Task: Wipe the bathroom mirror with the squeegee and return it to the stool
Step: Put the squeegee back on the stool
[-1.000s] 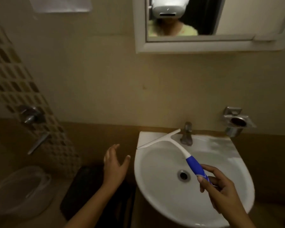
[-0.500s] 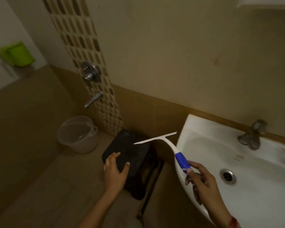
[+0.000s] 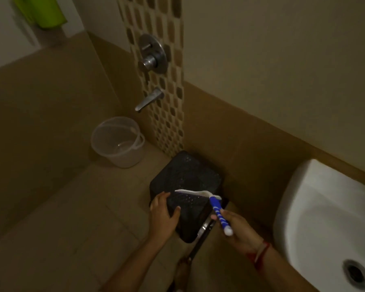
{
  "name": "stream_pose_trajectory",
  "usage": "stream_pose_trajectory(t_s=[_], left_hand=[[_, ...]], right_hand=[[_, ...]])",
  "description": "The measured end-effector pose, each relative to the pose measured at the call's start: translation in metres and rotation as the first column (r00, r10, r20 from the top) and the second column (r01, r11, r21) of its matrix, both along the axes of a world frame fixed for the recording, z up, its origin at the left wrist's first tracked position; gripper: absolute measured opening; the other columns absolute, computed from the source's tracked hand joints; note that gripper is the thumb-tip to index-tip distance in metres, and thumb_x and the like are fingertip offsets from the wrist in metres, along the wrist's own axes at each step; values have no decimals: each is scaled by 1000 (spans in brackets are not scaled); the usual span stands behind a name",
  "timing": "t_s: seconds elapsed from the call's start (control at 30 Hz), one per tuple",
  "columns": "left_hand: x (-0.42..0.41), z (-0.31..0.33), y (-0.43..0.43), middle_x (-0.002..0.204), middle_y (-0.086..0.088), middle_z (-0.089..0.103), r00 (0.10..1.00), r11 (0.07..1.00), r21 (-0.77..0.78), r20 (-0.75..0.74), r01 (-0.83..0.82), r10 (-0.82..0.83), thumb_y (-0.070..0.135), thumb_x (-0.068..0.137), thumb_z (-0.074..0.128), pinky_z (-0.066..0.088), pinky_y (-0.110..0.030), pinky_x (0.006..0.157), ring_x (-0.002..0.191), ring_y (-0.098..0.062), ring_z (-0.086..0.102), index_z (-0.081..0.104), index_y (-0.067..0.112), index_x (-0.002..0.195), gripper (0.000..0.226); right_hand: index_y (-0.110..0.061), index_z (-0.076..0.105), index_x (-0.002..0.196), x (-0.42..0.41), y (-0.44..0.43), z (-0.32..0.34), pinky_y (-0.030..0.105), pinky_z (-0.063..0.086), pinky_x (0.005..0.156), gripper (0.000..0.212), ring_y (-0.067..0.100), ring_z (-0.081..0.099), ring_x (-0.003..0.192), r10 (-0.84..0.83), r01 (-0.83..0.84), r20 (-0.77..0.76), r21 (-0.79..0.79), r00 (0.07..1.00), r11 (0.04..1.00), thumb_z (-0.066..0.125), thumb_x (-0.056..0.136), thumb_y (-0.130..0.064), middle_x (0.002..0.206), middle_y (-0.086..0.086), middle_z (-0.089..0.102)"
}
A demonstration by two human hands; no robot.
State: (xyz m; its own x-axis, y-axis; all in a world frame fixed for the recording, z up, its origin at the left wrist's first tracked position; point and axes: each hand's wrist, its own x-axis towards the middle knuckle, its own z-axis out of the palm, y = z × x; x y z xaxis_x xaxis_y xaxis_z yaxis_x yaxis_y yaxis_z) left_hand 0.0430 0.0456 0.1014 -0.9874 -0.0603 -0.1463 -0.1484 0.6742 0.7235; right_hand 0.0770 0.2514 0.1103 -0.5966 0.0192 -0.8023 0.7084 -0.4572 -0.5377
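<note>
The squeegee [image 3: 214, 204] has a white blade and a blue-and-white handle. My right hand [image 3: 237, 227] grips the handle's lower end, and the blade hangs over the black perforated stool [image 3: 188, 171], close to its top. Whether the blade touches the stool I cannot tell. My left hand [image 3: 163, 214] hovers at the stool's near left edge with fingers spread, holding nothing. The stool stands on the floor against the wall, left of the sink. The mirror is out of view.
A white sink [image 3: 316, 209] with its drain fills the lower right. A clear plastic bucket [image 3: 118, 142] stands on the floor left of the stool. A shower valve [image 3: 152, 54] and spout [image 3: 149, 100] jut from the tiled strip above. A green container [image 3: 42, 11] sits top left.
The view has swung down and left, away from the mirror and sink toward the floor. My right hand has carried the squeegee from over the sink to above the stool; my left hand stays by the stool's edge.
</note>
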Motion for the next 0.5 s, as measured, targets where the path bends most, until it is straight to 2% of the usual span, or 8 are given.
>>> stream_pose_trajectory(t_s=[0.1,0.23,0.3,0.37,0.4,0.5], left_hand=[[-24,-30,-6,134,-13,44,998,999,-34,51,43,-41,18,80,67,28,-33,104,125,-27,38,46,8,127,52],[-46,-66,-17,130,-15,48,992,994,-65,91,89,-83,16,79,67,31,-35,102,121,-30,41,48,6,125,51],[-52,-81,-22,126,-16,50,992,993,-69,91,94,-87,14,77,68,32,-35,101,117,-31,44,50,4,122,50],[-56,-94,-27,124,-16,52,993,994,-71,80,88,-83,13,76,69,33,-34,99,115,-31,46,51,3,121,49],[-57,-100,-29,124,-15,52,994,994,-74,77,83,-77,13,76,69,33,-33,99,115,-31,46,51,4,122,49],[-60,-111,-33,125,-14,52,994,994,-81,79,77,-71,15,78,68,33,-33,98,116,-29,45,50,6,123,50]], right_hand=[[-3,55,112,-31,-11,-44,26,52,63,23,16,64,78,-14,19,72,-76,997,997,45,94,-13,95,14,66],[-12,55,115,-69,-21,-91,34,51,73,25,22,62,98,9,2,87,-123,996,992,49,92,-12,112,14,65],[-12,52,119,-93,-27,-106,31,54,64,27,21,63,93,36,-29,63,-116,997,993,46,93,-10,110,12,64],[-15,52,114,-117,-35,-116,28,53,54,23,16,66,81,57,-51,59,-100,997,994,44,94,-9,108,9,64],[-15,51,116,-128,-38,-122,28,52,56,25,14,66,80,58,-52,52,-97,997,994,43,94,-7,112,10,62],[-10,41,131,-150,-44,-140,31,49,72,39,16,61,95,32,-28,41,-91,999,995,43,93,-3,127,15,53]])
